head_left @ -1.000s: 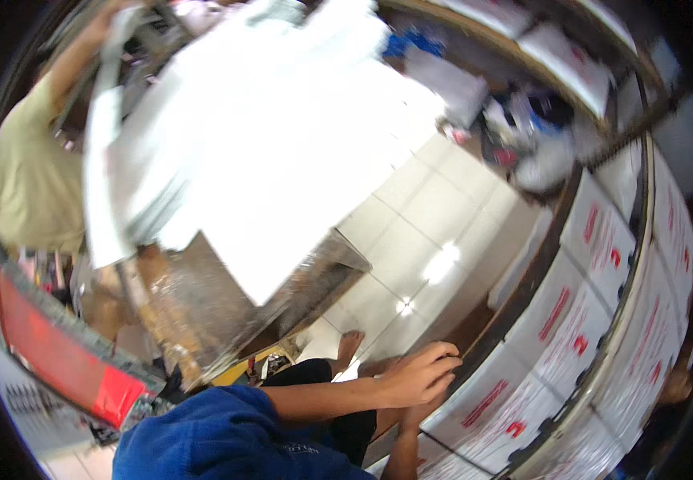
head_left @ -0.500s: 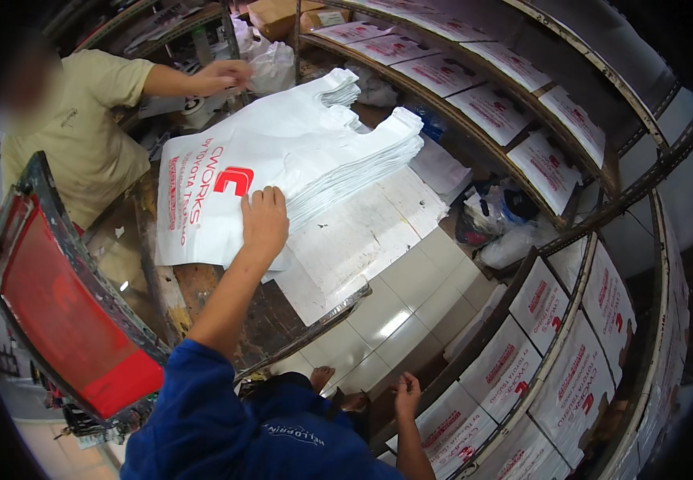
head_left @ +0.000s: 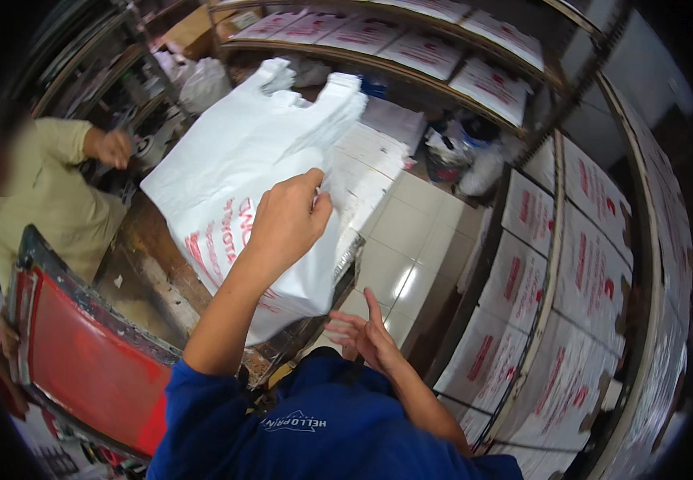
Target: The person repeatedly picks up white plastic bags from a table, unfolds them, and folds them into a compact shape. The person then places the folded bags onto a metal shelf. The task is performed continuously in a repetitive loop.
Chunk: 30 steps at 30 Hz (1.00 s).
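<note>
By the left hand (head_left: 292, 220), its fingers curled shut, the edge of a white plastic bag (head_left: 226, 136) is gripped above the worktable (head_left: 145, 248). The right hand (head_left: 372, 340) is held empty just beside the bag's near corner, fingers spread. The worktable is flanked by a red-panelled frame (head_left: 90, 360) at left and white printed sheets (head_left: 486, 352) on racks at right.

The left hand (head_left: 290, 220) grips white plastic T-shirt bags (head_left: 202, 172) with red print, lying over the worn wooden table (head_left: 142, 252). The right hand (head_left: 374, 340) is open, fingers spread, near the table's edge. 1 co-worker (head_left: 54, 188) in a pale yellow shirt stands beyond a red screen-printing frame (head_left: 94, 360). Flat printed bags (head_left: 510, 276) line the racks (head_left: 479, 268) at right.
</note>
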Motion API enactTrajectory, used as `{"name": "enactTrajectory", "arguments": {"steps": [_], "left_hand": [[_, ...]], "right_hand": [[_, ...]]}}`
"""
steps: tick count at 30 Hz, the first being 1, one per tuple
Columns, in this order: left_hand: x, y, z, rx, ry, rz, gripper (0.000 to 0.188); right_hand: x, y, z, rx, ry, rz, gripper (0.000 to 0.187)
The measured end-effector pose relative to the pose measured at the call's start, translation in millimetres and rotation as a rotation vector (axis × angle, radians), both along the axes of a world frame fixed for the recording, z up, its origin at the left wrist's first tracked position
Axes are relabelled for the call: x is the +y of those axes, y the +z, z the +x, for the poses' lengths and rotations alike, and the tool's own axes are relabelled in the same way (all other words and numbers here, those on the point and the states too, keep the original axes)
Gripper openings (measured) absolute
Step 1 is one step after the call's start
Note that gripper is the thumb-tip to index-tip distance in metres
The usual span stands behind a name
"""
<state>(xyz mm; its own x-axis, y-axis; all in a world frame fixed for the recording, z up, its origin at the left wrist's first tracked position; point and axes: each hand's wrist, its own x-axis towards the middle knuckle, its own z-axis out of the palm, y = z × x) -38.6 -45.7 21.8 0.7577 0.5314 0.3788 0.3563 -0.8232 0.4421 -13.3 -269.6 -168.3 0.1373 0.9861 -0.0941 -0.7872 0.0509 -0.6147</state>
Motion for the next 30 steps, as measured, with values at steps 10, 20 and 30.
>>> {"name": "enactTrajectory", "arguments": {"steps": [10, 20, 30], "left_hand": [[-155, 34, -18, -0.122, -0.396, -0.327, 0.035], [-258, -47, -100, -0.072, -0.418, -0.678, 0.053], [-296, -157, -164, 0.193, -0.379, -0.601, 0.053]], "right_hand": [[-113, 105, 15, -0.361, -0.664, 0.185, 0.084], [-236, 123, -97, -1.040, -0.844, -0.333, 0.062], [-263, 34, -226, -1.338, -1.063, -0.701, 0.053]]}}
